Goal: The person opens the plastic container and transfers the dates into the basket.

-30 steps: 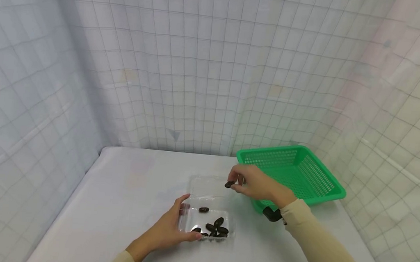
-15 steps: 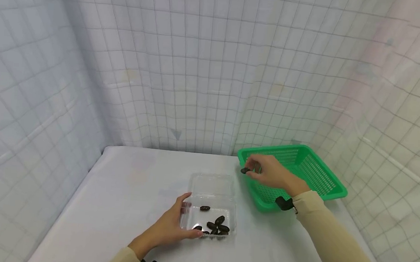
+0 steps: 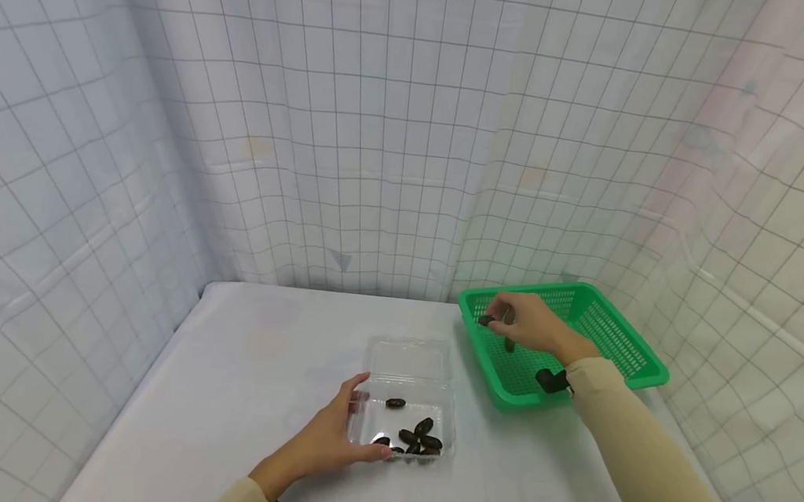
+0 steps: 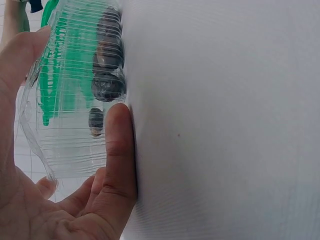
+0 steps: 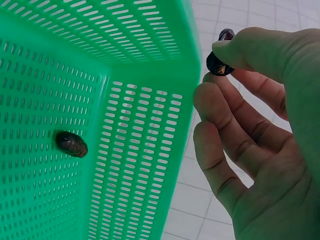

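White gridded sheeting (image 3: 384, 123) hangs at the back & both sides, w/ a white-covered table (image 3: 259, 350) below. L hand (image 3: 326, 438) has its grip clamped on a clear container (image 3: 380, 423), thumb along the front edge, fingers at the L side. Its lid (image 3: 408, 358) lies open toward the back. Inside: one lone dark oval piece (image 3: 395, 403) nr the hinge, plus a cluster (image 3: 425, 426) of similar ones toward the front (overlapping, so can't tell the exact no.). R hand (image 3: 527, 322) is up at the L part of a green basket (image 3: 618, 335); its grip is closed on a pinched piece (image 5: 219, 66), thumb vs. fingertips, nr the rim. Another piece (image 5: 71, 144) lies inside the basket, nr a side wall. Basket sits R of the container, a bit apart. Both arms: beige sleeves (image 3: 641, 451), black wrist devices (image 3: 552, 380).
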Tool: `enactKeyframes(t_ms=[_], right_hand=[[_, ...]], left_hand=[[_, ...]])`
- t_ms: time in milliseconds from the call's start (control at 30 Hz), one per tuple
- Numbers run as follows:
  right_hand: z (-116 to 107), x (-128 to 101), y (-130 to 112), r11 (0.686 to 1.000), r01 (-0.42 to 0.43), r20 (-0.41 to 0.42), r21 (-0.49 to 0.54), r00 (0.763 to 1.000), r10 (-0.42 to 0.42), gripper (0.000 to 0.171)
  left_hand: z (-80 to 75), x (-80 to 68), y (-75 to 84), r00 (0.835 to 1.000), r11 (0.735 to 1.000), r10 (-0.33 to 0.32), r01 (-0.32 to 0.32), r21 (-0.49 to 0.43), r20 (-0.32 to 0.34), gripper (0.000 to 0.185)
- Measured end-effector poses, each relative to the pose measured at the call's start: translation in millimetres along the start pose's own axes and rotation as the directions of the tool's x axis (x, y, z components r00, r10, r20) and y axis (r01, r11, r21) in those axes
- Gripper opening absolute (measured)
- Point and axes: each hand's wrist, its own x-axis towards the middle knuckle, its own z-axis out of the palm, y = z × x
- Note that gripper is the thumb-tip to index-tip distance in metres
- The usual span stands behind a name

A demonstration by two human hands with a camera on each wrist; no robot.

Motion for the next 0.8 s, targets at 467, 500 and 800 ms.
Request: enactKeyframes(t_ms=[467, 500, 800], right_hand=[[4.7, 18.3, 22.8, 0.994, -0.107, 0.007, 0.018, 0.994, 0.107, 0.014], [5.4, 19.1, 24.1, 0.993, -0.115, 0.01, 0.018, 0.993, 0.115, 0.015], [10.2, 19.8, 39.5, 0.973, -0.23, 0.041, 0.016, 0.973, 0.229, 0.024]], left_hand=[[0.3, 0.6, 3.9, 1.0, 1.0, -0.015, 0.015, 0.013, -0.001, 0.134], [0.2, 0.7, 3.8, 1.0, 1.0, -0.015, 0.015, 0.013, -0.002, 0.134], [-1.5, -2.3, 7.4, 0.999, 0.999, -0.034, 0.034, 0.012, 0.007, 0.134]])
